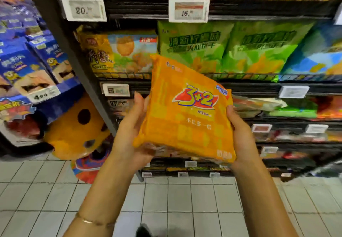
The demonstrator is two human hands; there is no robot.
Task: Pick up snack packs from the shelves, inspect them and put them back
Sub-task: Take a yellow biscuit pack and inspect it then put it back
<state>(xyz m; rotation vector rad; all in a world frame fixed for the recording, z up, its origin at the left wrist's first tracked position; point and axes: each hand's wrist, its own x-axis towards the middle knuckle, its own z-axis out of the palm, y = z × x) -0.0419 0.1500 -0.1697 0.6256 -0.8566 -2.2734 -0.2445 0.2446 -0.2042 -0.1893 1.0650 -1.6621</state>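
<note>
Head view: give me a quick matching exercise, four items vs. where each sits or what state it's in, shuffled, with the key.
Items:
1. orange snack pack
2. green packs
3. blue boxes
4. price tag reading 16

Places/states:
A. on the rack at far left
B. clipped to the upper shelf edge
C. held between left hand and right hand
D. standing on the shelf behind the held pack

Pairs: 1-C, 2-D, 3-A, 4-B
</note>
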